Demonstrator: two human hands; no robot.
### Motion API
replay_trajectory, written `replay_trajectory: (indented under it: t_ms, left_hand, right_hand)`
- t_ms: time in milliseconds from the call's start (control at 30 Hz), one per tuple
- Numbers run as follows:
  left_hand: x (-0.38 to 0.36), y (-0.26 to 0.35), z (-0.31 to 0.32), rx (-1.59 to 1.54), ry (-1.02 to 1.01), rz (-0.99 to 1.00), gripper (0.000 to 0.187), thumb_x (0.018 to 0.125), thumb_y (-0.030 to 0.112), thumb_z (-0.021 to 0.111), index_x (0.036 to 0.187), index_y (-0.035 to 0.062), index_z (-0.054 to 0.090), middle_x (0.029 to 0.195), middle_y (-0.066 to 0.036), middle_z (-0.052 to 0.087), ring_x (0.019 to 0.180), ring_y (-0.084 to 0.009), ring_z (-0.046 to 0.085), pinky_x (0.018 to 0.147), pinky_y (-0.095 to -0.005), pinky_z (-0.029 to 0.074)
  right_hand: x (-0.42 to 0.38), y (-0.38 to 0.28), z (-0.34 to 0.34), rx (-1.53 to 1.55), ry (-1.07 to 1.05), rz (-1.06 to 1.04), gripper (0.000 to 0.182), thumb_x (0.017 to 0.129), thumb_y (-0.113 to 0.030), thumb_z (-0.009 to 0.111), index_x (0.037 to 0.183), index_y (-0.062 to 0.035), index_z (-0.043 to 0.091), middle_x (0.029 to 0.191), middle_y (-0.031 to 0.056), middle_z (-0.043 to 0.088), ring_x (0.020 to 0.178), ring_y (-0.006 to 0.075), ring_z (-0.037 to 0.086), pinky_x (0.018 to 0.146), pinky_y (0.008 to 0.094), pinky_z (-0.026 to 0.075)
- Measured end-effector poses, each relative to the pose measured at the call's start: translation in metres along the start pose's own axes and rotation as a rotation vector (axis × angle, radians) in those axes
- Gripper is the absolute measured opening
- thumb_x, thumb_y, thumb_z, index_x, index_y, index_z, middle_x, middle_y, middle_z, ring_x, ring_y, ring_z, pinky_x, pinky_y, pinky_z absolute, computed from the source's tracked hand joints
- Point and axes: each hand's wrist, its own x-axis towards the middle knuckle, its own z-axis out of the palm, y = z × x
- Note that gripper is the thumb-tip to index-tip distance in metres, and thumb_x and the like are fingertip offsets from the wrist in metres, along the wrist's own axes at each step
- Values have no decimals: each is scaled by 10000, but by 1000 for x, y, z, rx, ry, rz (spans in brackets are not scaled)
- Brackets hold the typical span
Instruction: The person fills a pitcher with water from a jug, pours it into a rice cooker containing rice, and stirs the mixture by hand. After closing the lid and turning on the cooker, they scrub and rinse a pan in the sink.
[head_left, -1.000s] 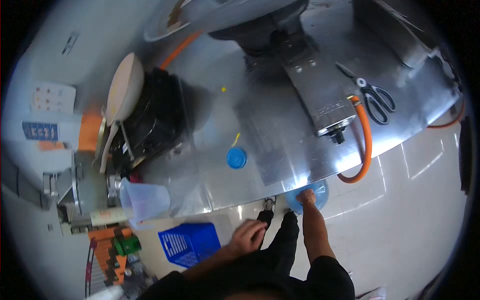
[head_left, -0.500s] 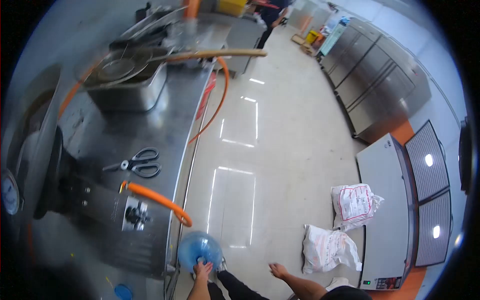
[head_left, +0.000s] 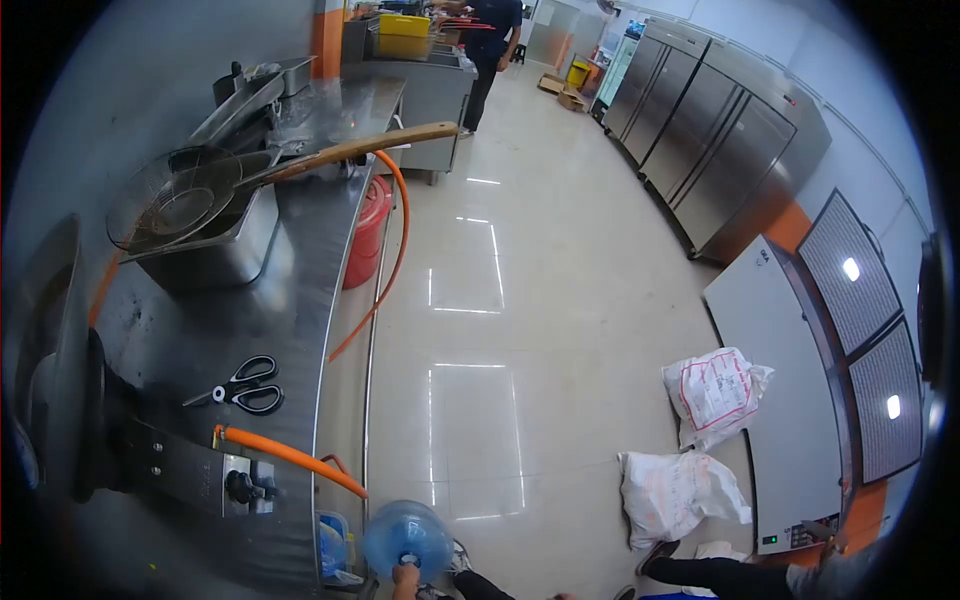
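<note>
My left hand is closed round the neck of a clear blue water jug. The big jug is tilted with its neck toward me, beside my shoes. Of my right hand only a sliver of skin shows at the bottom edge, so its fingers are hidden. To the left of the jug, under the steel table, is a plastic tub with blue things in it.
On the table are scissors, an orange hose and a strainer over a steel pan. White sacks lie by a freezer. One person's leg shows at lower right; another person stands far back.
My left hand has closed round the jug's neck. My right hand has dropped almost out of view. A person's leg and arm have come into view at lower right. The camera view has shifted.
</note>
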Motion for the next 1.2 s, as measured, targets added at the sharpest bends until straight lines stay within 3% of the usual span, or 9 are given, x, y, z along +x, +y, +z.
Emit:
replay_trajectory:
  t_ms: [33, 100, 300, 367, 433, 533, 733, 933, 1200]
  left_hand:
    - [-4, 5, -14, 2, 5, -1, 315, 866, 163, 479, 1005, -92, 601, 895, -228, 646, 635, -303, 655, 481, -400, 501]
    - [-6, 13, -27, -7, -251, -223, 423, 867, 216, 493, 1126, -114, 550, 895, -231, 638, 665, -350, 632, 572, -422, 512]
    - [41, -50, 9, -201, -272, -105, 388, 909, 214, 480, 1127, -107, 470, 959, -249, 602, 700, -319, 640, 490, -378, 495]
    - [15, -30, -19, -111, -377, -71, 432, 915, 263, 507, 1163, -85, 450, 1039, -252, 563, 832, -327, 622, 625, -399, 510]
    - [-41, 0, -42, -116, 59, 412, 515, 855, 322, 613, 1182, -40, 447, 1105, -243, 514, 1015, -332, 547, 833, -437, 452]
    - [-35, -26, -39, -162, 93, 775, 662, 734, 371, 738, 1199, -2, 451, 1153, -219, 472, 1119, -354, 455, 961, -466, 343]
    - [19, -12, -22, -68, 207, 1111, 551, 563, 360, 830, 994, 112, 594, 1160, -118, 588, 1211, -386, 426, 967, -536, 297]
    - [36, -5, -13, 50, 153, 1189, 512, 616, 332, 803, 1029, 141, 568, 1174, -74, 599, 1219, -366, 438, 1011, -541, 223]
    - [27, 24, 7, 23, 212, 1100, 474, 659, 310, 788, 1030, 125, 556, 1188, -82, 595, 1253, -361, 420, 1038, -537, 172]
  right_hand:
    - [10, -25, 6, -135, 96, -242, 480, 919, -458, 431, 1050, -52, 650, 999, 133, 657, 980, 299, 576, 856, 424, 450]
    - [-51, -170, 3, -406, -31, -292, 384, 896, -383, 497, 1014, -54, 657, 979, 162, 654, 930, 279, 587, 808, 436, 452]
    - [6, -295, 91, -632, -305, -738, 422, 801, -309, 614, 1117, -34, 558, 997, 169, 653, 957, 338, 615, 839, 409, 483]
    - [37, -300, 119, -655, -308, -805, 430, 793, -302, 622, 1119, -32, 554, 1007, 168, 651, 953, 335, 616, 837, 409, 484]
    - [43, -296, 142, -670, -314, -861, 437, 784, -295, 629, 1122, -29, 550, 1017, 167, 649, 949, 331, 618, 834, 408, 485]
    - [41, -296, 146, -525, -305, -710, 425, 784, -296, 644, 1096, -19, 560, 1054, 173, 629, 929, 333, 621, 829, 400, 487]
    - [58, -290, 142, -331, -113, -629, 527, 810, -342, 653, 1186, 0, 512, 1111, 201, 590, 965, 325, 604, 860, 397, 475]
    - [129, -285, 160, -254, -48, -766, 752, 804, -457, 667, 1342, -18, 377, 1277, 274, 435, 1194, 387, 441, 973, 411, 407]
    - [165, -319, 139, -241, -130, -716, 724, 801, -507, 632, 1316, -42, 428, 1258, 236, 466, 1192, 384, 438, 1021, 431, 346]
